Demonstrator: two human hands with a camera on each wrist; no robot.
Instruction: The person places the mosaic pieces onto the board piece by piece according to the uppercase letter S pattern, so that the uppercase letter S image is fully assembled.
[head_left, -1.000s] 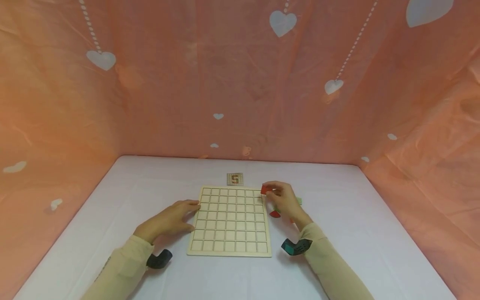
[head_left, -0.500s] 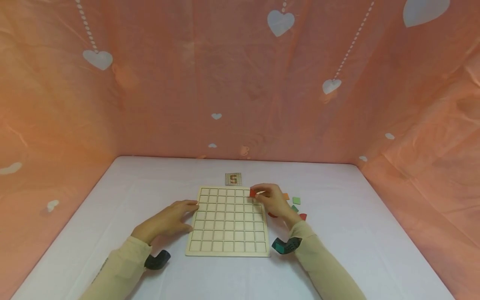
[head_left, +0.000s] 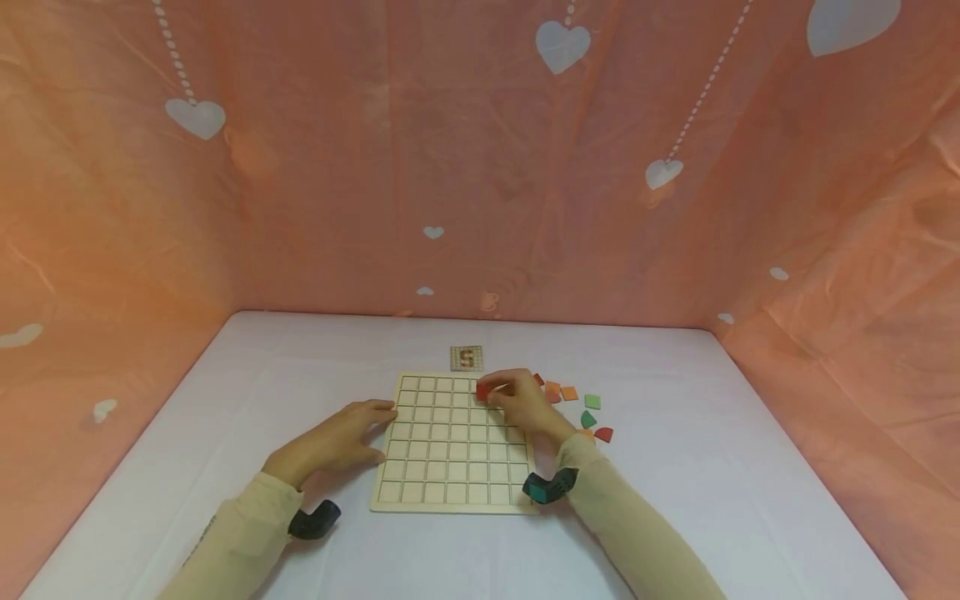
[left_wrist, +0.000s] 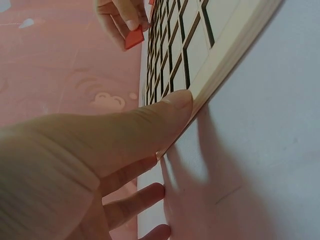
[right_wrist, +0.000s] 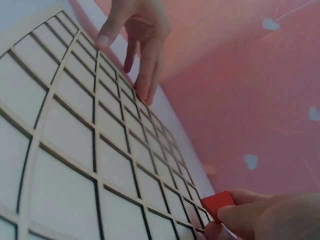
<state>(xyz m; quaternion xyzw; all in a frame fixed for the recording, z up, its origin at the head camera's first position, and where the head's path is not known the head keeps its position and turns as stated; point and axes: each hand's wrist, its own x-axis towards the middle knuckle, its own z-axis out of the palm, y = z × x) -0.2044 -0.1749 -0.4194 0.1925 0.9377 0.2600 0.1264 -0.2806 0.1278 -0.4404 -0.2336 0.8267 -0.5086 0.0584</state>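
"Peach-orange cloth fills the upper frame, with a white table below it. Where's the red tile?"

"Right of centre, at the upper right cells of the wooden grid board, pinched between thumb and fingers of the right hand. Whether it touches the board, I can't tell."

"Which way does it point?"

"It's tilted against the grid; in the right wrist view a corner points left. I can't make out a long axis."

"And the left hand?"

"At the board's left edge, fingers spread apart, thumb touching the rim."

"Anything in the way?"

"The right hand hides some cells; a black wrist device overlaps the board's lower right corner. Just above the board lies a patterned card. Farther right: an orange square tile, a green square tile, a green rounded piece and a red rounded piece."
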